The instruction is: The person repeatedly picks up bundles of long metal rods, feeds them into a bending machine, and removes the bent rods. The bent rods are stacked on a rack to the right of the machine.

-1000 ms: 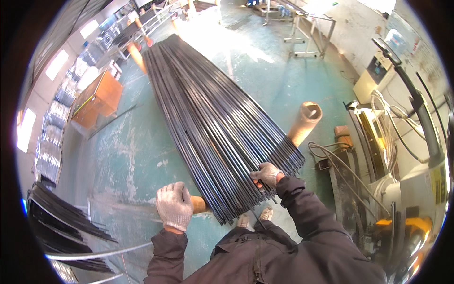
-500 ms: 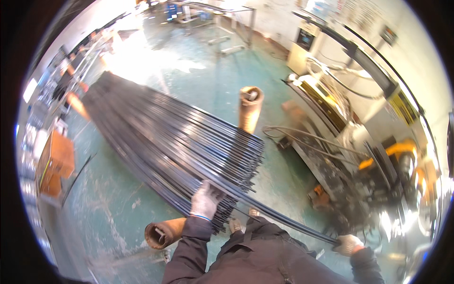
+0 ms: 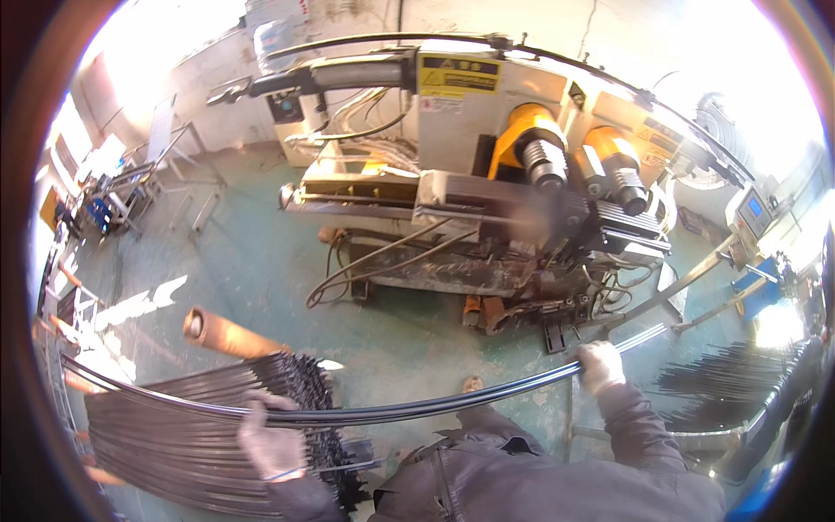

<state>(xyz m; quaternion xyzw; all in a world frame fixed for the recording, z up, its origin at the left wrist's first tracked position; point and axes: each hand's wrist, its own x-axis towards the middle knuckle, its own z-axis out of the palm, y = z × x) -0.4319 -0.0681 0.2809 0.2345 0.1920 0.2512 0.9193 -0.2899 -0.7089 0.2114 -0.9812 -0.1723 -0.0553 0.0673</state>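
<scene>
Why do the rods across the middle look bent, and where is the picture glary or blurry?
Head view: the fisheye lens probably adds to the curve of the long rods; head view: glare whites out the upper right, and sunlit patches brighten the floor at left; head view: the gloved left hand looks soft, perhaps from motion.

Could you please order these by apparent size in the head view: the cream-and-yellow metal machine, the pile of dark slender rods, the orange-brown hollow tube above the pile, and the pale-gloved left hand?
1. Machine
2. Pile of rods
3. Tube and left hand: too alike to rank
</scene>
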